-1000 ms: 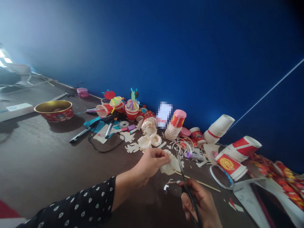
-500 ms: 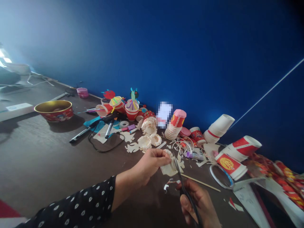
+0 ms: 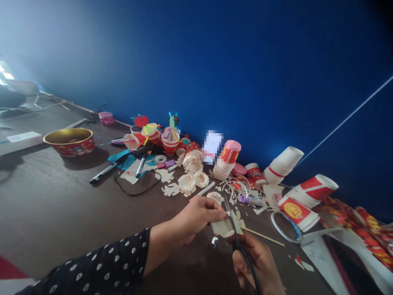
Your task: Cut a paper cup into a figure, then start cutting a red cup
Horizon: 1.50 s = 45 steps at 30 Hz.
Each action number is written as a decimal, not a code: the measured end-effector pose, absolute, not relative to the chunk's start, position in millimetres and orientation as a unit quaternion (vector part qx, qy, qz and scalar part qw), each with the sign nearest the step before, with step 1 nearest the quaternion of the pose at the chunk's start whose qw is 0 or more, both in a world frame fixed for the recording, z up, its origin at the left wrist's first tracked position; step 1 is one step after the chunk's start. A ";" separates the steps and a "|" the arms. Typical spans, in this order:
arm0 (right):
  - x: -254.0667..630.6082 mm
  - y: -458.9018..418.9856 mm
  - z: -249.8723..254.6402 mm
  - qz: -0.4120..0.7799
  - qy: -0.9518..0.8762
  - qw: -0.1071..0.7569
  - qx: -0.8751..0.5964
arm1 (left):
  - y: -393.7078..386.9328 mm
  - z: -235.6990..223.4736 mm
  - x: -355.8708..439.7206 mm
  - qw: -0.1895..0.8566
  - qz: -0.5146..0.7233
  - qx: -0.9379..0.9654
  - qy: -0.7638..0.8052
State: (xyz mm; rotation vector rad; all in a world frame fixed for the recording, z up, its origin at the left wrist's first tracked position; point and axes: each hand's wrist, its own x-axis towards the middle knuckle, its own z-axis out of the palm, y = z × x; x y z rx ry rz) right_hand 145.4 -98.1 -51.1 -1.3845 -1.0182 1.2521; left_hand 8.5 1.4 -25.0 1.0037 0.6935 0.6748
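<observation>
My left hand pinches a piece of cream paper between thumb and fingertips, low over the table. In my right hand is a pair of dark-handled scissors, its blades pointing away from me alongside the paper's right edge. Whether the blades are parted or together I cannot tell. A small curled white scrap lies just below the paper. Beyond my left fingertips sits a cut cup base, and two similar crinkled pieces lie farther left.
Stacked paper cups stand near the blue wall. More cups lean at right, by a tape ring. A thin wooden stick lies beside the scissors. A red-and-gold bowl stands left, with markers nearer the middle.
My left hand and the paper have shifted slightly right and toward me, closer to the scissors. A thin reddish-white strip near the blades no longer shows. My right hand has barely moved.
</observation>
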 end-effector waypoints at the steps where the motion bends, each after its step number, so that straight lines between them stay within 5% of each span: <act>1: 145.0 -98.5 -51.2 0.509 -0.422 0.492 -0.566 | 1.3 -25.3 8.4 0.764 0.310 0.466 0.320; 45: 146.1 -106.7 -46.6 0.485 -0.417 0.514 -0.572 | -3.6 -21.3 9.7 0.765 0.302 0.470 0.320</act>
